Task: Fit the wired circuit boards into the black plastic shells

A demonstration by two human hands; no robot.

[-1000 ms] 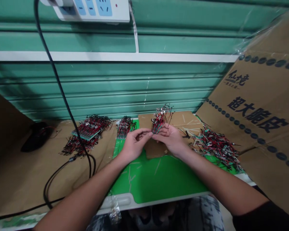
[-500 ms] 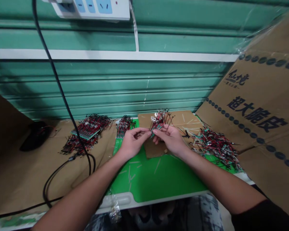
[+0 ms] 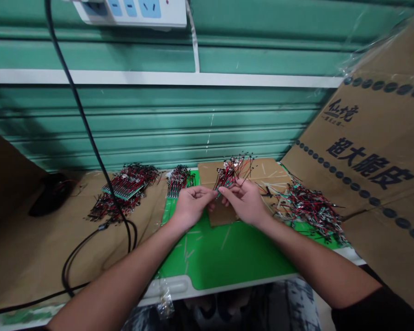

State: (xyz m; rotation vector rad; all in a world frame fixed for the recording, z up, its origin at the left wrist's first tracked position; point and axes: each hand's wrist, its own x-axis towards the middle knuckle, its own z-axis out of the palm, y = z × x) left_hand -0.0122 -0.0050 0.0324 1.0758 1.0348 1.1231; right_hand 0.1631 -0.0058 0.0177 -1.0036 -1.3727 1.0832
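Between my two hands is a small circuit board panel [image 3: 232, 171] with red and black wires fanning up and away from me. My left hand [image 3: 194, 202] pinches its near left edge between thumb and fingers. On the other side my right hand [image 3: 245, 198] is closed on the panel, the thumb lying on top and fingers curled beneath. Both hands are above a piece of cardboard [image 3: 222, 217] on the green tabletop [image 3: 241, 257]. Just left of my left hand lies another wired board panel [image 3: 179, 181].
Stacked wired boards [image 3: 129, 181] lie on brown cardboard to the left, beneath a black cable [image 3: 86, 124]. A tangled heap of wired boards [image 3: 313, 209] sits at right beside a printed carton [image 3: 372, 151]. Thin white strips [image 3: 187, 253] are scattered about. A power strip [image 3: 134, 11] hangs above.
The wired panel has tilted a little in my hands, and its wires now spread farther to the right. Both hands stay in nearly the same place.
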